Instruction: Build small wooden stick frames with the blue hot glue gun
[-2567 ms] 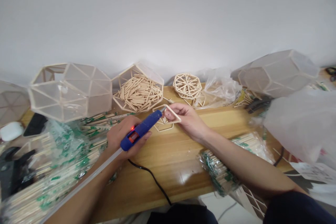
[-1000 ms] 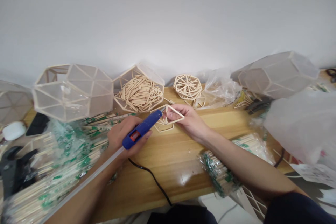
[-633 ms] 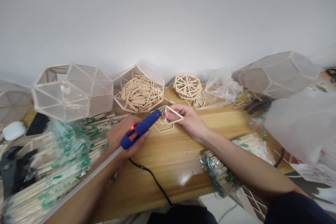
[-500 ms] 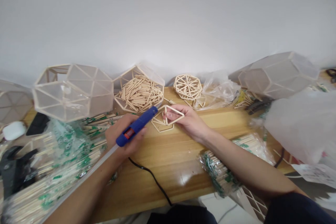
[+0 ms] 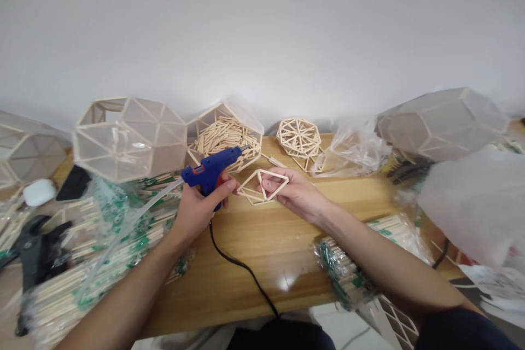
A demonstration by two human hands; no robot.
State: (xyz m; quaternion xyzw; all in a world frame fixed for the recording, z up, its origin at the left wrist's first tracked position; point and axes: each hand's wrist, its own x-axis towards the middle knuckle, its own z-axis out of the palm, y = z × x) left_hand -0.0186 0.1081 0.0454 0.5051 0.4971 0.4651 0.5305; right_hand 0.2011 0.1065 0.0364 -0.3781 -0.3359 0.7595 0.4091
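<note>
My left hand [image 5: 205,202] is closed round the handle of a blue hot glue gun [image 5: 211,168], with a long clear glue stick [image 5: 137,216] running out of its back. The gun's nozzle points right and slightly up, in front of the stick-filled container. My right hand [image 5: 293,191] pinches a small frame of wooden sticks [image 5: 262,175], joined into triangles, above the table. The left fingertips are close to the frame's left corner; whether they touch it I cannot tell. A black cord [image 5: 241,265] hangs from the gun and crosses the table.
Behind stand a faceted container of short sticks [image 5: 223,134], a round stick lattice [image 5: 299,136] and large translucent polyhedra [image 5: 131,139]. Bagged sticks [image 5: 98,279] and black pliers-like cutters [image 5: 35,254] lie left. Another stick pack [image 5: 348,273] lies beneath my right forearm, on the wooden table [image 5: 262,235].
The glue gun has turned onto its side view, and its nozzle has moved up and away from the stick frame. The frame has tilted slightly in my right hand. The camera view has shifted a little.
</note>
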